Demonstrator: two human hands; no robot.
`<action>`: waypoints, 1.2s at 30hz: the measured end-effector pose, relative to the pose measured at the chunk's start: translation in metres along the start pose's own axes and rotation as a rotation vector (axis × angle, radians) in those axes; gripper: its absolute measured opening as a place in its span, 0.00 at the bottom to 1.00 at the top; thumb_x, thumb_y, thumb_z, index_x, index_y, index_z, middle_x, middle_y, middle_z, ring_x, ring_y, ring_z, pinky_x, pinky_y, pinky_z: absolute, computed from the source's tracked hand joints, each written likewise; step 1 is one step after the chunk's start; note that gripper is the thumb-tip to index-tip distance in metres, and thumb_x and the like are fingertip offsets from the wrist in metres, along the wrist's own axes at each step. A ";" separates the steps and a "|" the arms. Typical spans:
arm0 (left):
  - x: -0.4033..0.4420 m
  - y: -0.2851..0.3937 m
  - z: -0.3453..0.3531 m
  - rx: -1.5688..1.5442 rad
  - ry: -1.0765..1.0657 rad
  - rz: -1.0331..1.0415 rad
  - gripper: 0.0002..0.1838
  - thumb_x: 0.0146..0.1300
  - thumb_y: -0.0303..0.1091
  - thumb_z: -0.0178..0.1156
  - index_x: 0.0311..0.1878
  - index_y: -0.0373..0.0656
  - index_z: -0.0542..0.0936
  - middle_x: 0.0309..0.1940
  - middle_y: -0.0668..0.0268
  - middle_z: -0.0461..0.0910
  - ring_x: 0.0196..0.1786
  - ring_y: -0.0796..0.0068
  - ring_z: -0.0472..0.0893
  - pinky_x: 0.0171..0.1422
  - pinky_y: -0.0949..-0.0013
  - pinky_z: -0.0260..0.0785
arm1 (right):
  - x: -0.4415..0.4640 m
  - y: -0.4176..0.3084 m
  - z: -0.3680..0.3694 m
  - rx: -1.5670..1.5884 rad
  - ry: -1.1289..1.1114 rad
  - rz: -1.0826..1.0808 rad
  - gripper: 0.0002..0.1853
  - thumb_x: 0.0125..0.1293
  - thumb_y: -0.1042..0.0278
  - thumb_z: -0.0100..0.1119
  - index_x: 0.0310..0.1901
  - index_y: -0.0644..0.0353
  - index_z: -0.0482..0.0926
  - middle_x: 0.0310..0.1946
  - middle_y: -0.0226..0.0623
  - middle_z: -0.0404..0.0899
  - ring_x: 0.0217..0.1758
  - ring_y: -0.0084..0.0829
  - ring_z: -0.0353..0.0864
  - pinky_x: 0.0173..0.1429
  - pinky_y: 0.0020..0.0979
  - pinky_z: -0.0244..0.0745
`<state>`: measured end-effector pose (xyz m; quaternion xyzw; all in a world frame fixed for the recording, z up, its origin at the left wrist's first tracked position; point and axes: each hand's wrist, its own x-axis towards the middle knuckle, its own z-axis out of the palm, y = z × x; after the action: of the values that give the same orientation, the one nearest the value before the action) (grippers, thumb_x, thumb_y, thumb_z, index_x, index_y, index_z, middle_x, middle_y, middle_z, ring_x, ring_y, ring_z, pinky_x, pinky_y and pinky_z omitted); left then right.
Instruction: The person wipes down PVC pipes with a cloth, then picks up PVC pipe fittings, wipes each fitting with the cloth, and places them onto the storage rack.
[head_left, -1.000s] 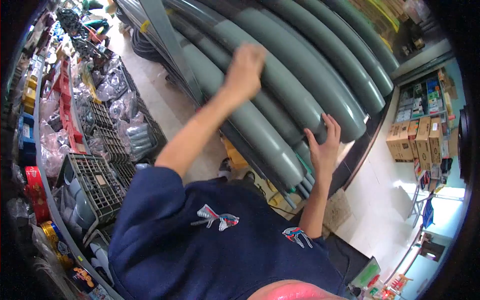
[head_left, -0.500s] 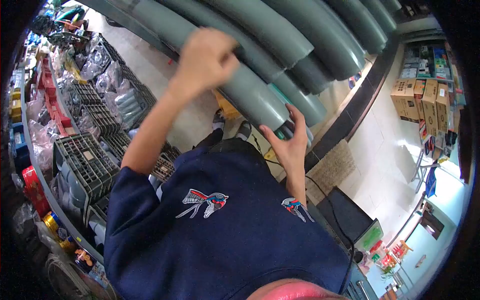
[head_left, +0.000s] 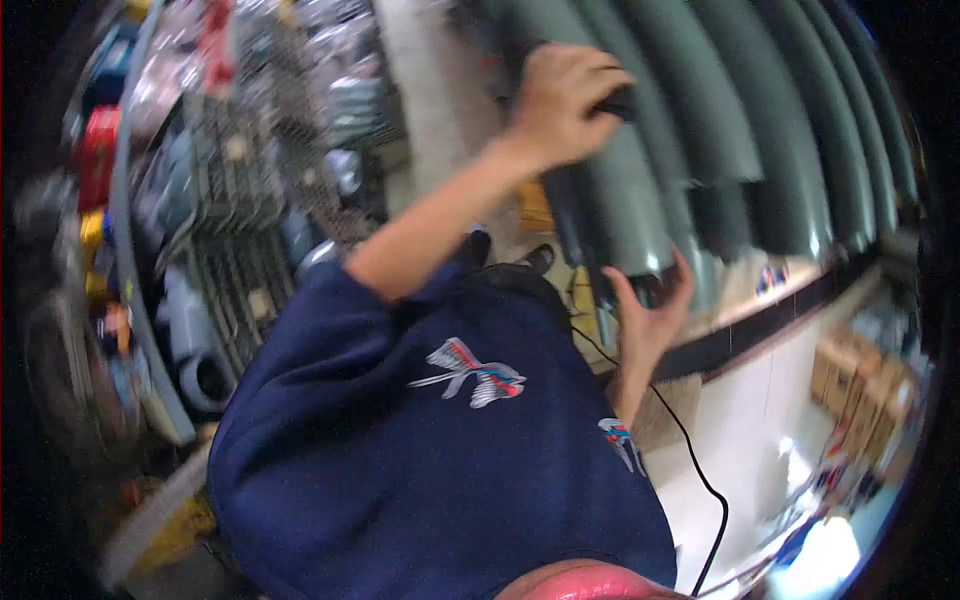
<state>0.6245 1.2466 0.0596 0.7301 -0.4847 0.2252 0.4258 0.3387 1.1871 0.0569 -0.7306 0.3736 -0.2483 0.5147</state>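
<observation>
closest in, by the navy shirt (head_left: 440,490), the right hand (head_left: 650,325) has its fingers spread wide at the end of a grey pipe (head_left: 625,190); i can't tell if they touch. past it, the left hand (head_left: 570,105) curls tightly around a blurred dark object (head_left: 617,103) over that pipe. other pipes (head_left: 785,120) lie alongside, cardboard boxes (head_left: 855,375) farther off.

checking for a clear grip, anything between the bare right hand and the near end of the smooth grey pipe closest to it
Nothing visible: the bare right hand is spread at the near end of the smooth, round grey pipe; blur hides whether it touches.
</observation>
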 end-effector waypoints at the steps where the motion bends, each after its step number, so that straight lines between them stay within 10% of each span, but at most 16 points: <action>1: -0.007 0.014 0.007 0.023 0.099 -0.050 0.23 0.47 0.32 0.68 0.51 0.49 0.87 0.56 0.61 0.84 0.63 0.52 0.79 0.70 0.44 0.67 | 0.000 0.000 0.001 0.043 -0.015 0.008 0.49 0.52 0.68 0.89 0.74 0.63 0.69 0.71 0.46 0.73 0.74 0.40 0.72 0.78 0.42 0.69; 5: -0.079 0.079 0.005 -0.193 -0.035 0.024 0.26 0.49 0.42 0.72 0.56 0.57 0.84 0.63 0.65 0.78 0.74 0.55 0.71 0.73 0.35 0.60 | 0.009 -0.029 -0.010 -0.063 -0.106 -0.147 0.42 0.68 0.76 0.73 0.80 0.63 0.62 0.80 0.48 0.66 0.83 0.44 0.63 0.86 0.47 0.55; 8: -0.097 0.061 -0.044 -0.575 -0.135 0.003 0.27 0.52 0.29 0.74 0.58 0.50 0.85 0.63 0.65 0.81 0.69 0.54 0.76 0.75 0.52 0.68 | 0.032 -0.069 0.001 -0.143 0.030 -0.637 0.29 0.81 0.64 0.58 0.75 0.69 0.64 0.71 0.61 0.74 0.72 0.52 0.76 0.79 0.55 0.68; 11: -0.123 0.025 -0.091 -0.991 -0.109 -0.670 0.16 0.70 0.24 0.62 0.59 0.39 0.84 0.53 0.60 0.87 0.61 0.65 0.85 0.71 0.60 0.74 | 0.035 -0.086 0.062 0.265 -0.099 -0.657 0.21 0.83 0.65 0.53 0.66 0.74 0.67 0.58 0.61 0.80 0.61 0.54 0.83 0.67 0.48 0.82; 15: -0.135 -0.039 -0.161 -1.485 0.406 -0.870 0.24 0.83 0.44 0.45 0.66 0.34 0.78 0.58 0.55 0.85 0.64 0.65 0.83 0.74 0.60 0.73 | 0.037 -0.097 0.182 0.224 -0.709 -0.162 0.27 0.84 0.62 0.54 0.76 0.68 0.64 0.68 0.53 0.77 0.68 0.44 0.79 0.70 0.46 0.78; 19: -0.154 -0.073 -0.260 -0.743 0.115 -0.746 0.31 0.85 0.48 0.43 0.75 0.31 0.72 0.72 0.54 0.78 0.77 0.63 0.73 0.86 0.56 0.55 | 0.030 -0.066 0.297 0.474 -0.977 0.429 0.25 0.82 0.62 0.61 0.73 0.64 0.71 0.65 0.35 0.76 0.63 0.27 0.76 0.65 0.30 0.74; 20: -0.159 -0.073 -0.266 -1.356 0.452 -0.660 0.29 0.83 0.44 0.44 0.76 0.34 0.73 0.73 0.57 0.78 0.79 0.65 0.70 0.88 0.57 0.49 | 0.023 -0.087 0.329 0.318 -1.129 0.293 0.16 0.80 0.66 0.62 0.64 0.61 0.76 0.51 0.28 0.78 0.51 0.22 0.75 0.58 0.27 0.73; 23: -0.186 -0.095 -0.332 -0.537 0.262 -0.959 0.27 0.79 0.36 0.46 0.77 0.39 0.74 0.73 0.59 0.78 0.77 0.68 0.73 0.84 0.61 0.58 | 0.003 -0.132 0.402 0.307 -1.373 0.138 0.11 0.74 0.73 0.65 0.54 0.59 0.77 0.40 0.22 0.76 0.44 0.19 0.72 0.50 0.24 0.70; 27: -0.237 -0.080 -0.365 -0.455 0.533 -1.046 0.31 0.72 0.33 0.47 0.78 0.35 0.71 0.73 0.56 0.78 0.77 0.65 0.74 0.83 0.60 0.61 | 0.004 -0.124 0.481 0.416 -1.650 0.242 0.17 0.63 0.82 0.65 0.51 0.64 0.72 0.60 0.39 0.81 0.61 0.26 0.80 0.70 0.29 0.71; 36: -0.288 -0.134 -0.321 -0.637 0.676 -1.367 0.26 0.75 0.27 0.53 0.76 0.39 0.74 0.63 0.58 0.84 0.67 0.69 0.81 0.75 0.64 0.70 | 0.062 -0.114 0.565 0.321 -1.602 0.105 0.24 0.55 0.84 0.66 0.52 0.58 0.69 0.47 0.31 0.79 0.48 0.22 0.77 0.57 0.27 0.75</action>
<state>0.6486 1.6876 -0.0357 0.6011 0.1802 -0.0242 0.7782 0.8310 1.4794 -0.0336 -0.5855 -0.1136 0.3230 0.7348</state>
